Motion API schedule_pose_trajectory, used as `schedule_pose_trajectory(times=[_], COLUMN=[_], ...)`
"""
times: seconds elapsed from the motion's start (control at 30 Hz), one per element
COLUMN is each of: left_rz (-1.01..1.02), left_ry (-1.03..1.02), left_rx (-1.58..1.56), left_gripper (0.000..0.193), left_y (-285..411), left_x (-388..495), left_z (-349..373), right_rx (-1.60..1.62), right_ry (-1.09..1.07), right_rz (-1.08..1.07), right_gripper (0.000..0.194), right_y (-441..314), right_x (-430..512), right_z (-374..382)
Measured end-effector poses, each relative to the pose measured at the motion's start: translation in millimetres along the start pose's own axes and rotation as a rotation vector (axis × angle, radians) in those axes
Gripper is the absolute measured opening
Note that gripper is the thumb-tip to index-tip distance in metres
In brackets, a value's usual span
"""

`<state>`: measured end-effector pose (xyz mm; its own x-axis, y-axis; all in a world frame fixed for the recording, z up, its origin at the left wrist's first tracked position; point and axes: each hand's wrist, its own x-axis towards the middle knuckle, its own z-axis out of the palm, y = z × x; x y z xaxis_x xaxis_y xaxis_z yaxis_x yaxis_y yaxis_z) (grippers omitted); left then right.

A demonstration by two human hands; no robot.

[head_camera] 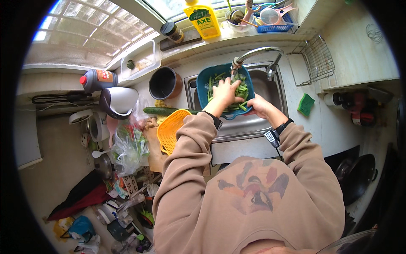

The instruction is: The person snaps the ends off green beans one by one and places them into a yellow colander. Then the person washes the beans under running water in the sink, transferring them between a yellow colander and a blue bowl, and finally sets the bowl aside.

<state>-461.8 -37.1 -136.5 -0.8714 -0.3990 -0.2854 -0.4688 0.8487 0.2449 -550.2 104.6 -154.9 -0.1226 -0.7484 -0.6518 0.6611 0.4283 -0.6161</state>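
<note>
A dark teal plastic basin sits over the left part of the stainless steel sink. In it lie cut green vegetable stalks and leaves. My left hand rests on the greens, palm down with fingers spread. At the basin's near right corner, my right hand grips the rim. The chrome faucet arches above, one end over the basin close to my left fingertips; whether water runs is unclear. Beside my left forearm are a yellow plastic colander and a cucumber, partly hidden.
A dark round pot stands left of the sink. A green sponge lies on the right counter, below a wire rack. Farther left are a plastic bag of vegetables and a white-and-dark kettle. A yellow detergent bottle occupies the sill.
</note>
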Motion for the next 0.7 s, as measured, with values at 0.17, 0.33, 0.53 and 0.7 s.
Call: schedule_pose_trajectory(times=[0.17,0.33,0.53,0.7], left_rz=[-0.028,-0.036,-0.150,-0.263], left_ry=[0.167,0.270,0.407,0.388], left_rx=[-0.169,-0.517,-0.504,-0.463], left_gripper=[0.049,0.061,0.040,0.036], left_y=[-24.4,-23.8,-40.6,-53.6], left_x=[6.8,6.9,18.4,13.1], left_z=[-10.1,-14.2,-11.8,-1.2], right_rx=[0.007,0.011,0.026,0.013], right_ry=[0.055,0.046,0.090,0.112], right_rz=[0.024,-0.036,-0.033,-0.017], right_gripper=[0.060,0.056,0.055,0.048], right_y=[3.5,-2.6,-15.3,-24.2], right_x=[-0.2,15.1,30.3,35.2], right_z=[-11.8,-19.4,-28.2,-33.8])
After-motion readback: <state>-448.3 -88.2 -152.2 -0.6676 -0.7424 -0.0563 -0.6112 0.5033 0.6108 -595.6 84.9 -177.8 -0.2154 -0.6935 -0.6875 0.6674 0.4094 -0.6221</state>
